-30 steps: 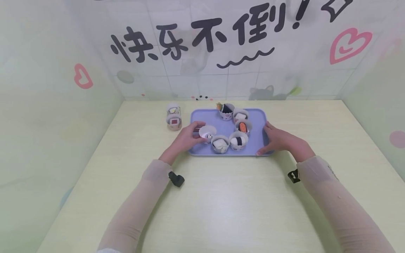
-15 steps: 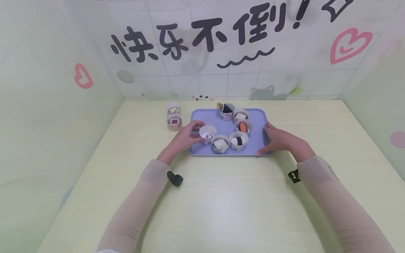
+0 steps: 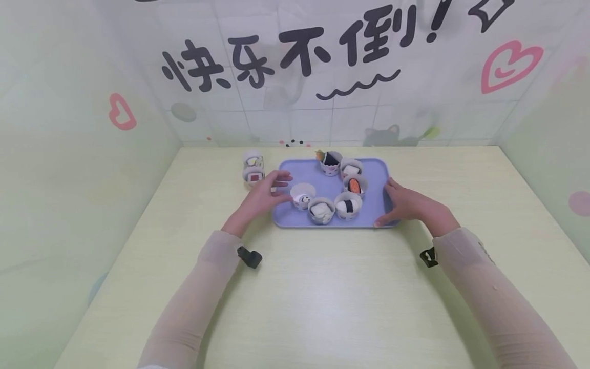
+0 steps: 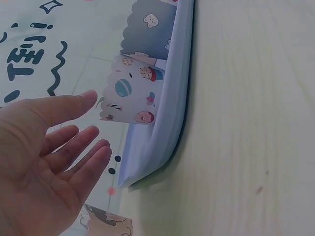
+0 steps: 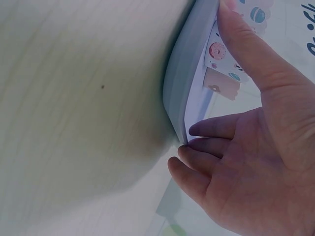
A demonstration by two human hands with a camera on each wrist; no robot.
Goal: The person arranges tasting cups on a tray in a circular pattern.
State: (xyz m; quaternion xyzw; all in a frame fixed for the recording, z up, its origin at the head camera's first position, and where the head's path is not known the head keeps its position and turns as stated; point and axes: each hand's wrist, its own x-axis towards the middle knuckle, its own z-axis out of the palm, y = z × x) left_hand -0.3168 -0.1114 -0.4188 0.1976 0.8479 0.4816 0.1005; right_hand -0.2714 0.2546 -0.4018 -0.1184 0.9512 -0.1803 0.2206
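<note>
A blue tray [image 3: 295, 219] lies on the table, bearing several paper cups with sushi-like pieces. My left hand [image 3: 264, 193] hovers by the tray's left end, fingers spread and holding nothing. Just right of its thumb stands a white paper cup [image 3: 302, 196] with a small white-and-dark piece; in the left wrist view this patterned cup [image 4: 132, 91] stands apart from the fingers. My right hand [image 3: 407, 201] grips the tray's right end, thumb at the front rim and fingers at the side. In the right wrist view its fingertips [image 5: 197, 129] meet the pale rim.
Beside the tray's left end, two more filled cups stand on the table, the nearer one [image 3: 253, 178] close behind my left hand. On the tray are cups with an orange-topped piece [image 3: 354, 185] and a black-banded white piece [image 3: 348, 206]. A printed wall [image 3: 295, 123] rises behind.
My left hand has let go of the white paper cup and drawn back to the left, its fingers opening. The cup stays on the tray. My right hand has not moved.
</note>
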